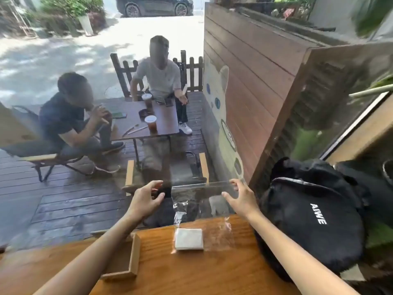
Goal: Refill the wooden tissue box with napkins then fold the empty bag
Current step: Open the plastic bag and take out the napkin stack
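Napkins [188, 238] lie between wooden box [135, 254] and backpack [308, 220].

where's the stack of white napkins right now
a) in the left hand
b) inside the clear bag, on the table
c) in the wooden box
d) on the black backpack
b: the white napkins lie on the table inside the bottom of the clear bag; the wooden box holds none.

a café – window counter [212, 271] facing a deck table [146, 120] with iced drinks [151, 124] – customers seated.
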